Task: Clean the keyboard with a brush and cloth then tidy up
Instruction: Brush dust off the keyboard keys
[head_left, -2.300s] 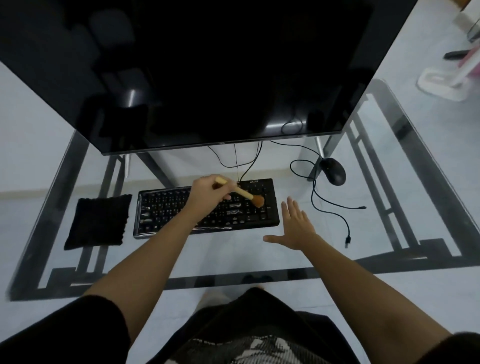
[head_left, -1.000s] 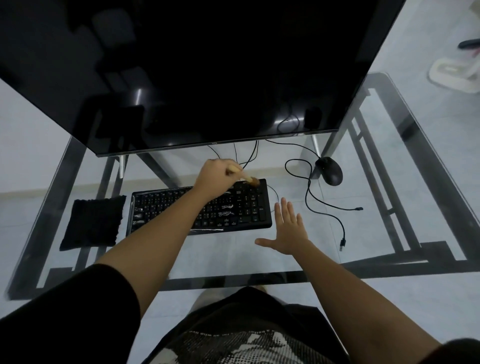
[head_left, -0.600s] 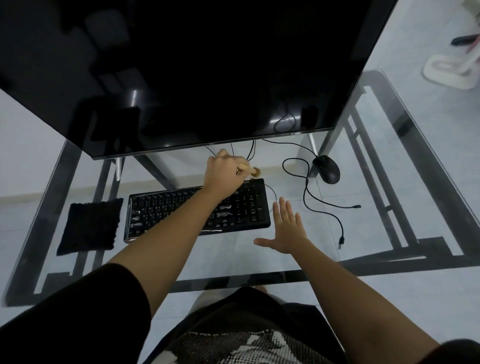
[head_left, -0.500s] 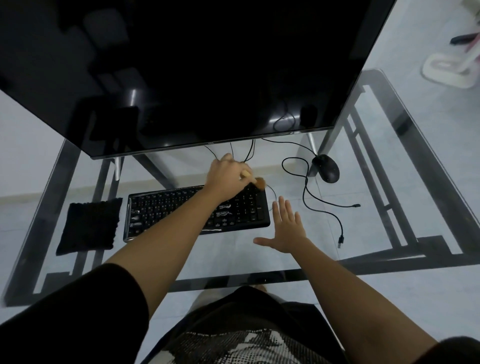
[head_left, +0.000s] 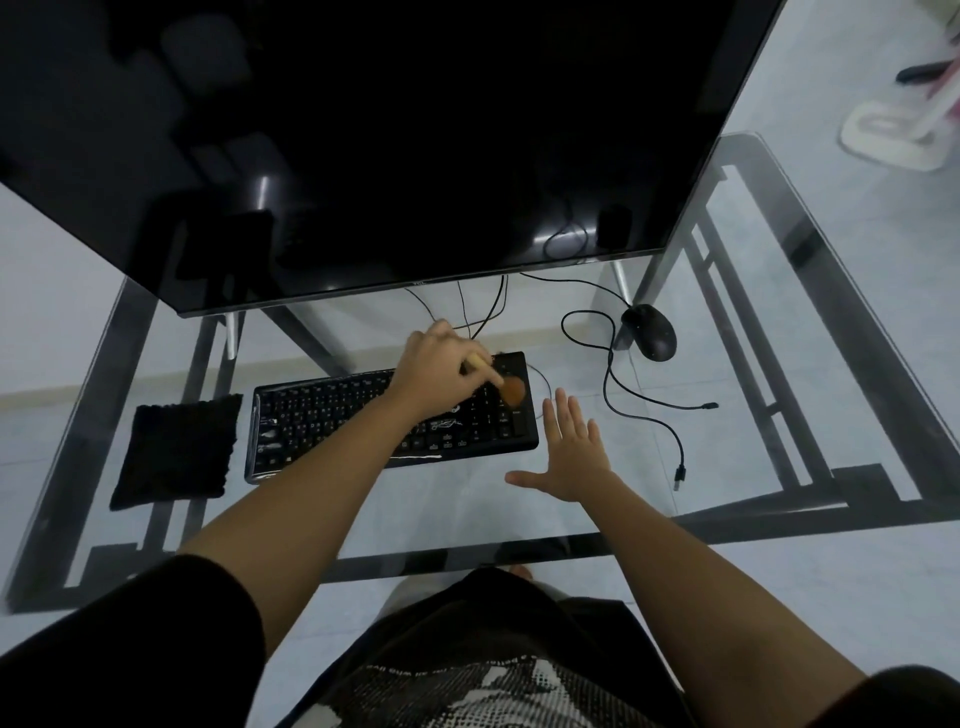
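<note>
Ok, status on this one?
Left hand grips brush, bristles on keyboard, right end. Right hand open beside keyboard. Cloth idle at left. Cable clear of brush.

The bench (head_left: 753, 467) top is smooth, clear glass on dark metal bars. The keyboard (head_left: 322, 415) is black plastic with a shiny front edge. The cloth (head_left: 176, 449) at the left looks rough and woolly. The brush (head_left: 493, 378) has a pale wood handle and soft bristles. The screen (head_left: 389, 145) is glossy black.
</note>
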